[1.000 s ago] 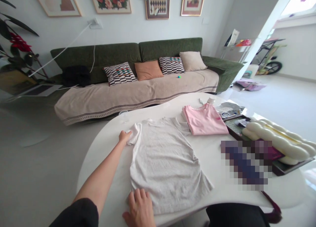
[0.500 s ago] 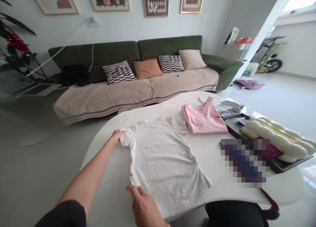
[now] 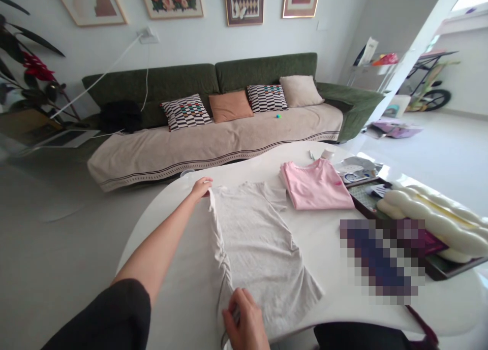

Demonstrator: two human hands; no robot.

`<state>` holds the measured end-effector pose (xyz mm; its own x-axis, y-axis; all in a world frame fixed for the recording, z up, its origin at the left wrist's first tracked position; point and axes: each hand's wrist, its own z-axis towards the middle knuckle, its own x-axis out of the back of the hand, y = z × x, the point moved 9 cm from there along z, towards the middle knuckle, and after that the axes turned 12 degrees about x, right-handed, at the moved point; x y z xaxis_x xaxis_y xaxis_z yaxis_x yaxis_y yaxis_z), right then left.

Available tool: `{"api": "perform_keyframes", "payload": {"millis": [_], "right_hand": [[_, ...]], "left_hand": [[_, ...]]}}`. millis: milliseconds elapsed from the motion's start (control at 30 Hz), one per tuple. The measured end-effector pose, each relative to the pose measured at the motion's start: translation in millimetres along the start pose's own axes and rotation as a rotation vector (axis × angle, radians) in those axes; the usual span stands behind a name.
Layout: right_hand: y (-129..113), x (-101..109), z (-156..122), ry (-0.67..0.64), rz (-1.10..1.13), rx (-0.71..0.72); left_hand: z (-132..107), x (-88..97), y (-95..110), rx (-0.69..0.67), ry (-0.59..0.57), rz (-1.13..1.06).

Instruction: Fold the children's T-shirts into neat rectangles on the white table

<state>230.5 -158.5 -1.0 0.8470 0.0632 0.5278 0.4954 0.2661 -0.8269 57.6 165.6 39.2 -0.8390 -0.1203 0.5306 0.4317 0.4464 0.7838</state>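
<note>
A light grey T-shirt lies flat on a white oval table, its left side gathered into a ridge. My left hand reaches far out and pinches the shirt at its shoulder near the collar. My right hand is closed on the shirt's bottom left hem at the table's near edge. A folded pink T-shirt rests further back on the table, to the right of the grey one.
A dark tray with a cream wavy cushion sits at the table's right. Papers lie behind the pink shirt. A green sofa with several pillows stands beyond the table. A dark chair back is at the bottom edge.
Both hands have lifted the shirt's left edge and drawn it rightward, so the left sleeve and side now fold over toward the middle. The left hand moved up and right.
</note>
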Motion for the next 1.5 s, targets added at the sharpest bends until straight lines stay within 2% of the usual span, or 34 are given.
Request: {"api": "perform_keyframes", "payload": {"millis": [67, 167, 233, 300, 367, 467, 533, 600, 700, 767, 833, 933, 1000, 1067, 1100, 1167, 1267, 1333, 1367, 1433, 1500], "right_hand": [[11.7, 3.4, -3.7, 0.052, 0.005, 0.010], [24.1, 5.4, -8.3, 0.090, 0.023, 0.011], [28.9, 3.2, -10.3, 0.074, 0.035, 0.016], [32.2, -0.2, -11.8, 0.049, 0.056, 0.027], [35.1, -2.9, -13.3, 0.037, 0.080, 0.037], [38.2, -5.0, -15.4, 0.038, 0.095, 0.051], [39.1, -5.3, -16.2, 0.031, 0.066, 0.058], [40.1, -6.3, -16.2, -0.010, -0.003, 0.051], [39.2, -1.8, -14.7, -0.043, -0.221, 0.054], [30.7, -1.8, -13.8, -0.053, -0.378, 0.157], [21.1, -13.1, -16.6, -0.108, -0.459, 0.311], [19.5, -32.2, -26.3, -0.171, -0.486, 0.437], [20.5, -32.5, -31.2, -0.150, -0.499, 0.474], [18.0, -20.3, -33.8, -0.136, -0.490, 0.533], [18.3, -7.4, -33.0, -0.122, -0.484, 0.538], [27.7, 35.1, -26.6, -0.027, -0.492, 0.439], [60.6, 118.1, -22.2, 0.265, -0.563, 0.126], [82.9, 154.0, -26.6, 0.393, -0.626, -0.031], [92.5, 163.1, -28.7, 0.416, -0.652, -0.082], [107.5, 166.3, -30.8, 0.395, -0.677, -0.131], [115.6, 160.4, -31.2, 0.355, -0.673, -0.142]], "left_hand": [[0.1, -29.6, 8.2, -0.034, 0.017, 0.014], [-2.5, -69.5, 8.7, -0.086, 0.053, 0.031], [-4.7, -89.7, 6.6, -0.126, 0.055, 0.035], [-6.4, -101.4, 7.3, -0.179, 0.034, 0.035], [-7.9, -100.8, 12.2, -0.250, 0.024, 0.037], [-13.5, -80.5, 19.6, -0.367, 0.061, 0.063], [-21.7, -67.3, 17.4, -0.433, 0.080, 0.109], [-33.3, -64.0, 7.3, -0.486, 0.058, 0.165], [-49.5, -79.4, -16.4, -0.540, -0.008, 0.336], [-52.7, -93.7, -31.6, -0.539, -0.014, 0.518], [-49.4, -102.8, -40.4, -0.513, 0.013, 0.669], [-41.7, -105.7, -38.7, -0.481, 0.048, 0.752], [-39.7, -104.4, -32.4, -0.462, 0.056, 0.779], [-42.7, -103.0, -23.3, -0.437, 0.062, 0.784], [-46.6, -103.6, -16.9, -0.429, 0.070, 0.777], [-60.2, -112.5, 0.4, -0.448, 0.078, 0.751], [-92.2, -152.5, 32.3, -0.549, 0.022, 0.711], [-115.7, -190.3, 50.4, -0.614, -0.043, 0.693], [-125.5, -208.2, 56.7, -0.620, -0.078, 0.662], [-138.0, -236.3, 62.4, -0.570, -0.137, 0.550], [-140.9, -252.0, 60.7, -0.483, -0.166, 0.411]]}}
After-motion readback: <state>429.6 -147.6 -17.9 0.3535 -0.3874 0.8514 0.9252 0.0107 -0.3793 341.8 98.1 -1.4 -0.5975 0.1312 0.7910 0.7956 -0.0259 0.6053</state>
